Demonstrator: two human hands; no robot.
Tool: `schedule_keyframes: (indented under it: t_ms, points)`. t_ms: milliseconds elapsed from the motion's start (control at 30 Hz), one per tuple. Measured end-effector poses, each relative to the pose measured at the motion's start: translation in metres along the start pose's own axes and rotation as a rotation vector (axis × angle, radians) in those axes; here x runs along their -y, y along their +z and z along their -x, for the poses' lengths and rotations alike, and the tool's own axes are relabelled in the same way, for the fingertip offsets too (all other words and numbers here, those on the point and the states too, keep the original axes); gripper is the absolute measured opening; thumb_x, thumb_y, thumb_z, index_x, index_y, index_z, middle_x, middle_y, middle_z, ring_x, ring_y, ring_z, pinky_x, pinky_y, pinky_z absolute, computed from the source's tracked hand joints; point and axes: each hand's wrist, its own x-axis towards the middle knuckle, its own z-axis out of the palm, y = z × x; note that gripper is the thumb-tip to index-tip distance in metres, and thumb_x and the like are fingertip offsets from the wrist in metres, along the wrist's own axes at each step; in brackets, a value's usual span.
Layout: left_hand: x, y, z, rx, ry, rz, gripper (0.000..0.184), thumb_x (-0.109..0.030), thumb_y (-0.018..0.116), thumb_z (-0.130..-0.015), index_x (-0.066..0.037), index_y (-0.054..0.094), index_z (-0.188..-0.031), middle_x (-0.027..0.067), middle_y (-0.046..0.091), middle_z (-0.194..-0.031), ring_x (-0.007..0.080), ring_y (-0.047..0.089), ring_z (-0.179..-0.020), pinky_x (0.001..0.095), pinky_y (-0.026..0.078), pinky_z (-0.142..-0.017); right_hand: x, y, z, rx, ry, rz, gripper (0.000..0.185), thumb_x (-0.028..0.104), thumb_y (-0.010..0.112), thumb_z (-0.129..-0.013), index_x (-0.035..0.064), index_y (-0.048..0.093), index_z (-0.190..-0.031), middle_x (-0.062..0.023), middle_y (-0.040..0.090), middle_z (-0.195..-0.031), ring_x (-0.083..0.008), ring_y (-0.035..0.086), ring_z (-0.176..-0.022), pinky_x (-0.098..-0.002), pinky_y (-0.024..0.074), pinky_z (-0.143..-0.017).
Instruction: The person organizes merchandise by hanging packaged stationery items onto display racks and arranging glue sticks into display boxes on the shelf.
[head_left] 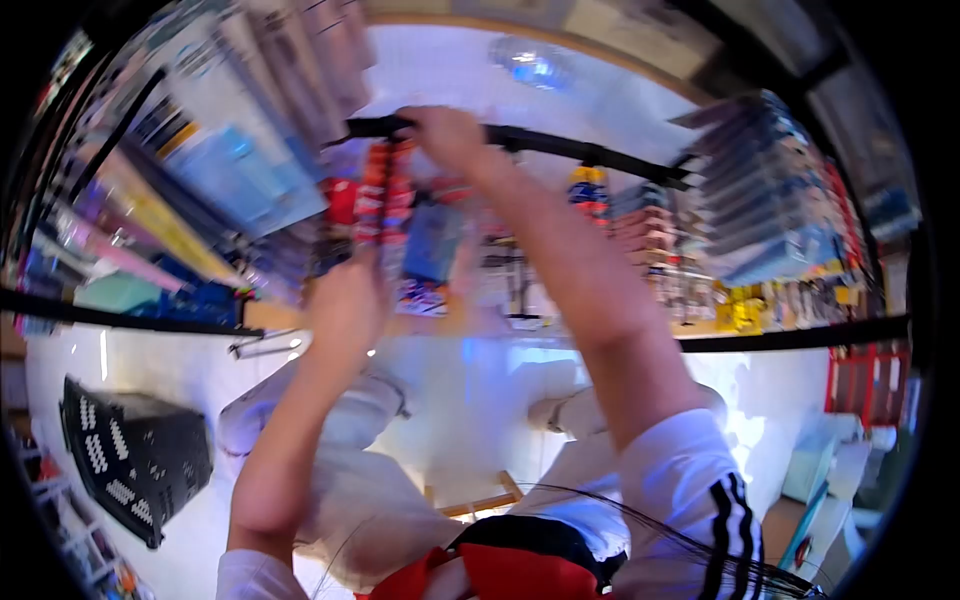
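My right hand reaches up to the black rail, its fingers closed over the rail near the left end. Below that end hang red packets in a narrow upright row. My left hand is lower, at the bottom of this row, and looks closed on the red packets; its fingertips are partly hidden and blurred. A blue package hangs just right of the row. Further right on the rail is a yellow and blue package.
Large hanging packs crowd the left side, and stacked clear packs the right. Black bars run along the front. A black crate stands on the floor at left. A red rack is at right.
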Motion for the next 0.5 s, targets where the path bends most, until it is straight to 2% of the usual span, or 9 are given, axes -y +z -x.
schedule_keyframes:
  t_ms: [67,100,167,200,233,300,367,433,500]
  points:
    - [-0.003,-0.002,-0.001,-0.014,0.033,0.045,0.016,-0.009,0.052,-0.078,-0.001,0.057,-0.090,0.0237,0.057,-0.068,0.0404,0.057,-0.068,0.0479,0.044,-0.061,0.002,-0.002,0.000,0.034,0.004,0.024,0.023,0.032,0.056,-0.078,0.0186,0.062,-0.095,-0.0121,0.063,-0.082,-0.0321,0.061,-0.080,-0.0447,0.0459,-0.068]
    - [-0.004,-0.003,0.000,0.007,0.023,0.049,0.015,-0.011,0.052,-0.078,-0.001,0.056,-0.088,0.0231,0.058,-0.071,0.0404,0.057,-0.069,0.0490,0.045,-0.061,0.005,-0.001,0.001,0.017,0.015,0.053,0.021,0.031,0.056,-0.078,0.0189,0.062,-0.094,-0.0113,0.064,-0.082,-0.0307,0.061,-0.080,-0.0439,0.0458,-0.067]
    - [-0.003,-0.007,0.000,0.021,0.034,0.045,0.014,-0.013,0.052,-0.079,-0.001,0.055,-0.085,0.0227,0.059,-0.073,0.0405,0.058,-0.070,0.0502,0.045,-0.062,0.011,0.003,0.000,0.064,0.048,0.173,0.023,0.022,0.054,-0.078,0.0175,0.060,-0.099,-0.0086,0.064,-0.087,-0.0283,0.061,-0.084,-0.0407,0.0451,-0.072]
    - [-0.001,-0.006,0.000,0.019,0.056,0.041,0.015,-0.013,0.052,-0.079,-0.001,0.055,-0.085,0.0229,0.059,-0.073,0.0406,0.058,-0.070,0.0503,0.045,-0.062,0.016,0.000,0.004,0.068,0.024,0.205,0.032,0.019,0.056,-0.075,0.0118,0.056,-0.107,-0.0098,0.060,-0.097,-0.0287,0.057,-0.093,-0.0398,0.0426,-0.080]
    - [-0.001,-0.008,0.000,0.019,0.076,0.036,0.015,-0.013,0.052,-0.079,-0.001,0.055,-0.086,0.0230,0.059,-0.073,0.0407,0.058,-0.070,0.0504,0.045,-0.062,0.027,-0.014,0.013,0.099,0.004,0.252,0.049,0.023,0.060,-0.072,0.0001,0.048,-0.114,-0.0186,0.053,-0.111,-0.0342,0.053,-0.099,-0.0410,0.0420,-0.084]
    - [-0.005,-0.014,0.001,0.040,0.079,-0.040,0.016,-0.015,0.053,-0.079,0.000,0.055,-0.087,0.0226,0.059,-0.074,0.0408,0.058,-0.070,0.0493,0.046,-0.062,0.044,-0.022,0.033,-0.106,-0.007,0.132,0.052,0.024,0.061,-0.073,-0.0063,0.045,-0.113,-0.0231,0.048,-0.117,-0.0365,0.048,-0.105,-0.0408,0.0396,-0.088]
    - [-0.008,-0.019,0.002,0.055,0.071,-0.107,0.019,-0.017,0.054,-0.079,-0.001,0.055,-0.090,0.0219,0.060,-0.081,0.0399,0.058,-0.071,0.0473,0.048,-0.063,0.067,-0.072,0.066,-0.123,-0.052,-0.023,0.051,0.024,0.059,-0.076,-0.0091,0.044,-0.112,-0.0246,0.046,-0.118,-0.0372,0.046,-0.108,-0.0415,0.0377,-0.091]
    - [-0.016,-0.022,0.003,-0.172,0.101,-0.105,0.022,-0.014,0.054,-0.079,-0.003,0.056,-0.098,0.0194,0.059,-0.084,0.0374,0.058,-0.073,0.0447,0.046,-0.063,0.095,-0.149,0.110,-0.134,-0.050,-0.076,0.047,0.021,0.057,-0.078,-0.0078,0.045,-0.113,-0.0241,0.046,-0.119,-0.0374,0.045,-0.110,-0.0416,0.0361,-0.094]
    - [-0.022,-0.025,0.001,-0.319,0.182,-0.072,0.024,-0.013,0.054,-0.079,-0.004,0.056,-0.102,0.0171,0.058,-0.087,0.0348,0.058,-0.074,0.0419,0.046,-0.064,0.105,-0.223,0.158,-0.292,-0.095,0.113,0.043,0.017,0.057,-0.078,-0.0042,0.046,-0.114,-0.0222,0.046,-0.120,-0.0366,0.044,-0.111,-0.0408,0.0364,-0.094]
